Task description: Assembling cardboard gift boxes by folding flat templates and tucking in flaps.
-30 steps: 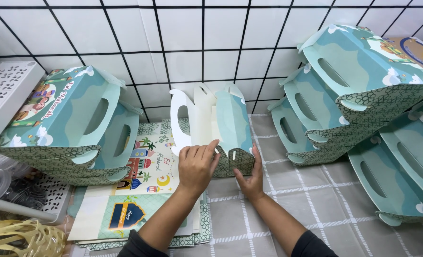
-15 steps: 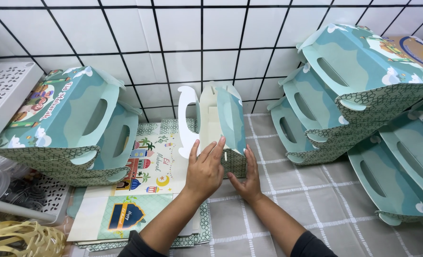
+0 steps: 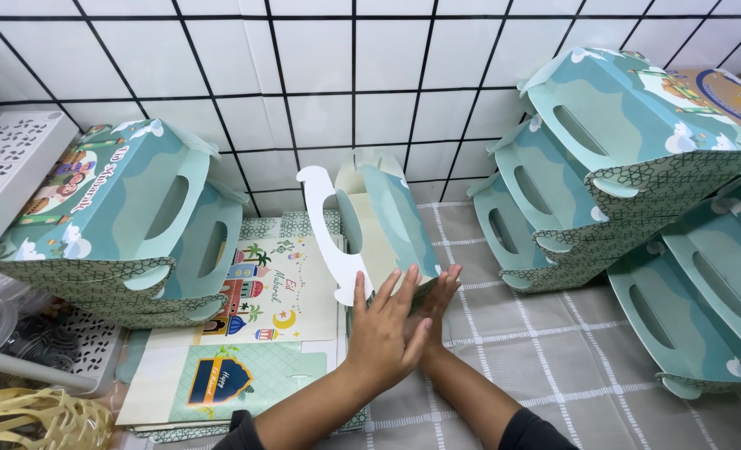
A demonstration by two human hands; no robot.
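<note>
A half-folded teal cardboard gift box (image 3: 383, 221) with a white handle flap stands upright on the table in front of the tiled wall. My left hand (image 3: 384, 332) lies flat against the near lower end of the box, fingers spread and pointing up. My right hand (image 3: 437, 293) presses the same end from the right, largely hidden behind the left hand. The two palms squeeze the bottom of the box between them. Just left of my hands lies a stack of flat printed box sheets (image 3: 262, 325).
Assembled teal boxes are piled at the left (image 3: 120, 225) and in a larger heap at the right (image 3: 637, 167). A white perforated basket (image 3: 12, 162) stands far left, pale yellow bands (image 3: 29, 417) at the lower left. A grey checked cloth (image 3: 570, 358) covers the table.
My hands have come together at the near end of the box. The box sides have closed inward, and the box now stands narrower and taller.
</note>
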